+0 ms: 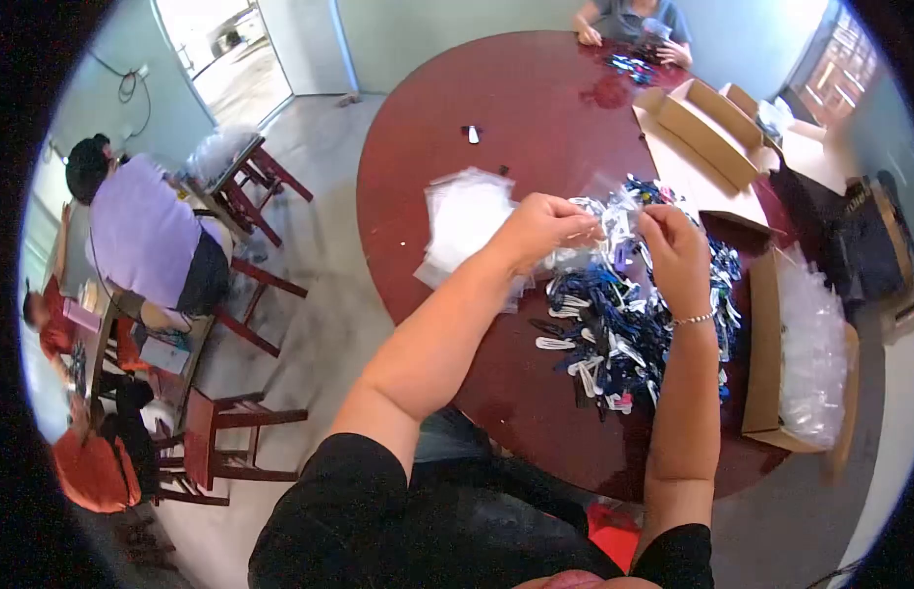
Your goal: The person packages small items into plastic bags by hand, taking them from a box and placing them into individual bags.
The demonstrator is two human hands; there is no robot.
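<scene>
Over a pile of hair clips (pixel 614 344), dark blue, white and black with a few pink ones, both my hands hold a small clear plastic bag (pixel 617 218) between them. My left hand (pixel 555 231) pinches the bag's left side, and my right hand (pixel 676 245), with a bracelet at its wrist, pinches the right side. What the bag contains is too blurred to tell. Left of my left hand lies a stack of flat clear bags (pixel 465 218). A single white and black clip (pixel 473 134) rests farther up on the round red table (pixel 408 137).
An open cardboard box of filled clear bags (pixel 810 353) stands at the right. Empty cardboard boxes (pixel 712 128) lie behind it. Across the table, a person (pixel 642 25) handles clips. Other people sit at the left near wooden stools (pixel 236 432).
</scene>
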